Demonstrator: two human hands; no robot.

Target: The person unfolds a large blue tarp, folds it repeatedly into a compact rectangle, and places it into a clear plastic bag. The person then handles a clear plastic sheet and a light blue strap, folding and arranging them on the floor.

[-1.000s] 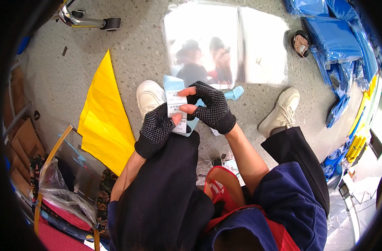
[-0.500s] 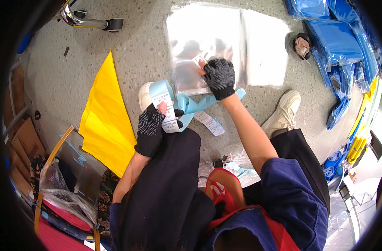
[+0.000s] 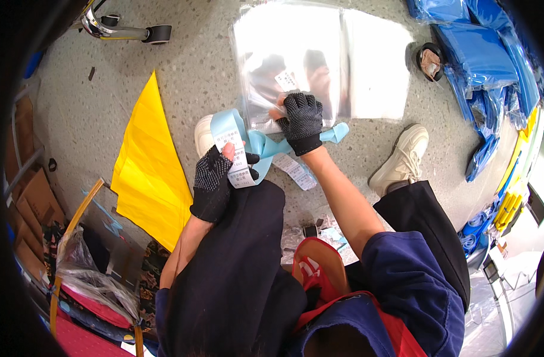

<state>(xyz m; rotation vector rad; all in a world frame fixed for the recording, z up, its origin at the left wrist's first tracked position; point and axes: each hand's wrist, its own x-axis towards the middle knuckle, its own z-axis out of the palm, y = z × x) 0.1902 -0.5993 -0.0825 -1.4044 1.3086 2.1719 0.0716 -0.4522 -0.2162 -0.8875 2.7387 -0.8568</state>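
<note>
My left hand (image 3: 215, 178), in a black dotted glove with bare fingertips, holds a strip of white printed labels (image 3: 239, 159) on light blue backing above my knee. Its thumb presses on the labels. The backing (image 3: 263, 146) curls away to the right, passing beneath my right wrist. My right hand (image 3: 302, 119), gloved alike, is closed at the near part of a clear plastic bag (image 3: 263, 89), its fingertips curled against the film. Just beyond those fingers, a small white label (image 3: 285, 80) lies on the bag.
More clear bags (image 3: 376, 65) lie to the right, bright with glare. A yellow sheet (image 3: 150, 172) is on the floor at left. Blue packaged goods (image 3: 477, 59) are piled at far right, near a small dark round container (image 3: 430, 62). A wheeled metal leg (image 3: 123, 31) stands far left.
My right hand has drawn back toward me, off the small label, which now lies uncovered on the bag. My left hand keeps its hold on the label strip.
</note>
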